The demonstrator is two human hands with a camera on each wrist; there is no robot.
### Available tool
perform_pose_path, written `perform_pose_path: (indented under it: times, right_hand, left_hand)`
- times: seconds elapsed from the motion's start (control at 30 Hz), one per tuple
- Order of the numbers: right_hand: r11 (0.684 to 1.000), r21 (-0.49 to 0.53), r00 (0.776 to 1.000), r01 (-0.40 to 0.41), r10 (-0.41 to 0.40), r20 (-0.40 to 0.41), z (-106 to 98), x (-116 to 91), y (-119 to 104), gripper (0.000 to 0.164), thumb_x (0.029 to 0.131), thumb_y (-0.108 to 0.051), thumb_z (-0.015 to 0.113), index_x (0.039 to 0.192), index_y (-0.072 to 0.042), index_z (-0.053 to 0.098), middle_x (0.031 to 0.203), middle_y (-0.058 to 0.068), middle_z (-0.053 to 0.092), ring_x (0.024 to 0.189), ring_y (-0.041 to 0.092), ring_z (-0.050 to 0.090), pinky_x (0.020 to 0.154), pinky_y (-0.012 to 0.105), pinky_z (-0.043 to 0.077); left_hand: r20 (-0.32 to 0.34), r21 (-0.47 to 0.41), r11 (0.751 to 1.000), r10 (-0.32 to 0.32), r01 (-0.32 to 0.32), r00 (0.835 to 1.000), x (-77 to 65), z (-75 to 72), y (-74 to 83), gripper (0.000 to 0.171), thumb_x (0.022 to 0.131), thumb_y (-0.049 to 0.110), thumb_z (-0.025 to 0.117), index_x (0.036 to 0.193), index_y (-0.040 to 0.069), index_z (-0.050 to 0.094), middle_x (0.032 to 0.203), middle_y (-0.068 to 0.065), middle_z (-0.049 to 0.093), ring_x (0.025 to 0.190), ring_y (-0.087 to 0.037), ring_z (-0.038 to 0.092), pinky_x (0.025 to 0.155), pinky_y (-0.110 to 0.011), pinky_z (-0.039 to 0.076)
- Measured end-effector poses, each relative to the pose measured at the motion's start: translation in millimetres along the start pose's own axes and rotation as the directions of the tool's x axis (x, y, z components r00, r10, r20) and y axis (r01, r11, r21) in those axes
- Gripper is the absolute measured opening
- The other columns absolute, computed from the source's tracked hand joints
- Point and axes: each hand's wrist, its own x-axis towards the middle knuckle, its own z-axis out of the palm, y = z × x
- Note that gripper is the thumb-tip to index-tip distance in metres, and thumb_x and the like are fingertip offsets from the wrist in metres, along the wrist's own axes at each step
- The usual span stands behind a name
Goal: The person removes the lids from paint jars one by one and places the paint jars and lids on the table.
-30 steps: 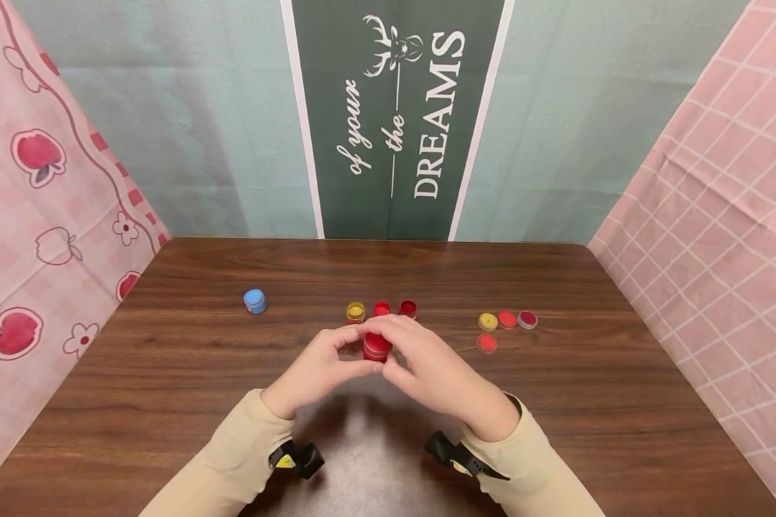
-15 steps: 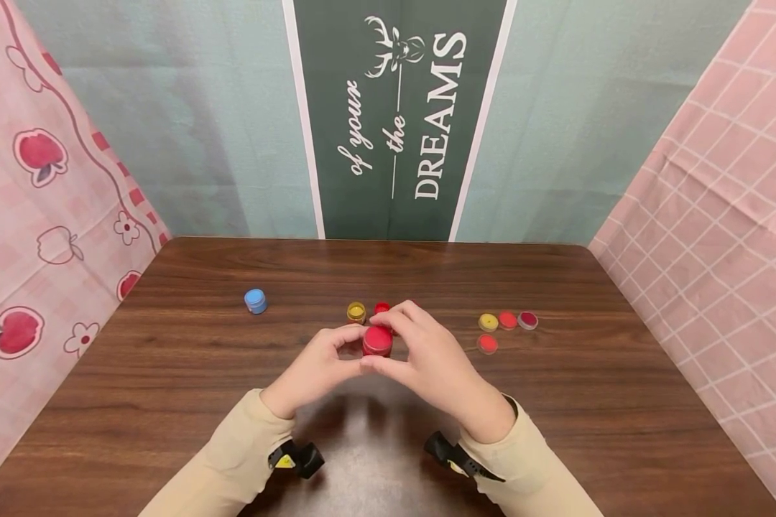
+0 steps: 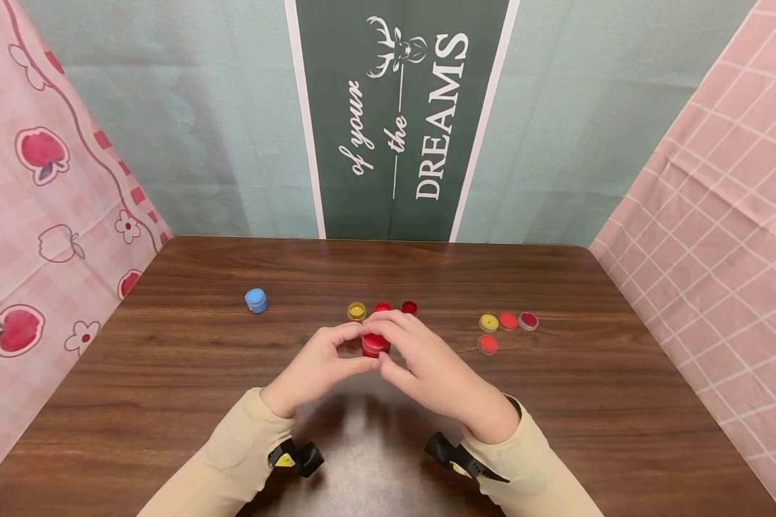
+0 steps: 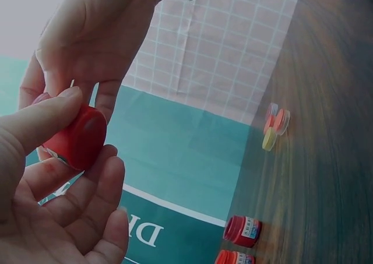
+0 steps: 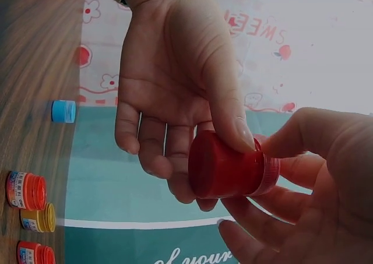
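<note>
In the head view a small red paint jar (image 3: pixel 375 351) is held upright between both hands over the middle of the table. My left hand (image 3: pixel 317 370) grips the jar's body with thumb and fingers, its thumb lying on the red side in the left wrist view. Around the lid (image 5: pixel 270 173) curl the thumb and fingers of my right hand (image 3: pixel 436 370); they partly cover it from above. Just beyond the hands stand lidless jars: a yellow jar (image 3: pixel 356 311), a red jar (image 3: pixel 383 307) and a dark red jar (image 3: pixel 409 308). An orange-red jar (image 5: pixel 26 191) shows in the right wrist view.
A blue jar (image 3: pixel 256 300) with its lid on stands at the left. Right of the hands lie several loose lids, among them a yellow lid (image 3: pixel 488 322) and a dark pink lid (image 3: pixel 528 321). Curtains hang behind and beside the brown wooden table (image 3: pixel 168 345).
My right fingers drew back and showed the lid's top half a second ago; now they have closed over it again. My left hand and the jar have stayed nearly in place.
</note>
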Motion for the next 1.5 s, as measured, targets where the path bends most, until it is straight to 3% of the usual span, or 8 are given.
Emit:
perform_pose_path:
  times: [0.17, 0.27, 0.43, 0.6, 0.97, 1.1, 1.33, 1.5]
  right_hand:
    - [0.999, 0.05, 0.999, -0.009, 0.007, 0.036, -1.7, 0.5, -1.0, 0.031, 0.087, 0.0, 0.05, 0.116, -0.007, 0.059, 0.127, 0.003, 0.052, 0.121, 0.015, 0.044, 0.101, 0.035, 0.035]
    - [0.996, 0.079, 0.999, -0.045, 0.042, 0.032, -2.3, 0.5, -2.1, 0.025, 0.092, -0.005, 0.049, 0.113, -0.008, 0.061, 0.131, 0.001, 0.051, 0.124, 0.014, 0.042, 0.102, 0.037, 0.034]
    - [0.995, 0.036, 0.994, -0.098, 0.1, -0.052, 0.8, 0.3, -1.3, 0.029, 0.088, -0.028, 0.065, 0.112, -0.011, 0.062, 0.123, -0.002, 0.053, 0.116, 0.013, 0.047, 0.095, 0.034, 0.042]
    - [0.99, -0.039, 0.982, -0.135, 0.129, -0.14, 4.3, 1.6, 1.5, 0.039, 0.076, -0.029, 0.078, 0.107, -0.01, 0.063, 0.102, -0.004, 0.056, 0.093, 0.008, 0.052, 0.076, 0.025, 0.048]
    - [0.997, 0.04, 0.997, -0.059, 0.061, -0.046, 2.4, 0.5, 1.2, 0.036, 0.081, -0.008, 0.066, 0.116, -0.009, 0.058, 0.113, -0.003, 0.059, 0.099, 0.009, 0.054, 0.086, 0.029, 0.047]
    - [0.998, 0.048, 0.999, -0.043, 0.045, -0.03, 0.5, 0.5, 1.3, 0.038, 0.083, -0.007, 0.064, 0.12, -0.008, 0.057, 0.118, 0.0, 0.059, 0.098, 0.009, 0.054, 0.08, 0.026, 0.048]
    - [0.998, 0.042, 0.996, -0.051, 0.054, -0.072, 2.8, 1.3, 1.1, 0.043, 0.08, -0.026, 0.075, 0.116, -0.007, 0.06, 0.122, 0.002, 0.056, 0.111, 0.013, 0.052, 0.088, 0.029, 0.047]
    - [0.996, -0.003, 0.987, -0.094, 0.092, -0.132, 5.3, 2.0, 1.6, 0.043, 0.075, -0.027, 0.079, 0.111, -0.009, 0.062, 0.106, -0.002, 0.054, 0.093, 0.008, 0.053, 0.076, 0.024, 0.048]
  left_hand:
    - [0.002, -0.005, 1.0, 0.015, -0.015, 1.0, 0.2, 0.8, 1.0, 0.031, 0.08, 0.013, 0.074, 0.109, 0.008, 0.067, 0.104, -0.002, 0.065, 0.093, -0.017, 0.062, 0.084, -0.033, 0.05]
    - [0.003, 0.0, 1.0, 0.024, -0.024, 1.0, 0.1, 0.9, 1.7, 0.033, 0.08, 0.012, 0.074, 0.111, 0.007, 0.066, 0.103, -0.002, 0.066, 0.091, -0.017, 0.062, 0.084, -0.032, 0.05]
    - [0.013, -0.003, 1.0, 0.015, -0.015, 1.0, -0.3, 0.7, 1.9, 0.036, 0.081, 0.011, 0.072, 0.116, 0.005, 0.064, 0.108, -0.004, 0.064, 0.093, -0.017, 0.061, 0.085, -0.032, 0.05]
    - [0.021, -0.018, 1.0, 0.006, -0.006, 1.0, -0.4, 1.4, 2.9, 0.033, 0.081, 0.012, 0.073, 0.112, 0.006, 0.066, 0.107, -0.003, 0.064, 0.094, -0.017, 0.061, 0.086, -0.034, 0.049]
    - [0.026, -0.005, 1.0, -0.009, 0.01, 1.0, -1.2, 0.3, 2.6, 0.024, 0.082, 0.016, 0.073, 0.104, 0.011, 0.066, 0.1, 0.001, 0.063, 0.09, -0.017, 0.06, 0.081, -0.033, 0.051]
    - [0.025, -0.008, 1.0, -0.007, 0.007, 1.0, -1.1, 0.6, 2.5, 0.022, 0.082, 0.017, 0.073, 0.103, 0.012, 0.067, 0.1, 0.001, 0.063, 0.09, -0.017, 0.06, 0.082, -0.033, 0.05]
    - [0.022, 0.017, 0.999, 0.032, -0.032, 0.999, -1.3, -0.4, 1.1, 0.03, 0.082, 0.01, 0.071, 0.111, 0.004, 0.064, 0.107, -0.005, 0.064, 0.095, -0.017, 0.06, 0.084, -0.032, 0.05]
    - [0.022, -0.003, 1.0, 0.023, -0.022, 0.999, -0.8, 0.9, 0.8, 0.029, 0.082, 0.009, 0.071, 0.11, 0.005, 0.066, 0.106, -0.004, 0.064, 0.095, -0.018, 0.06, 0.086, -0.033, 0.049]
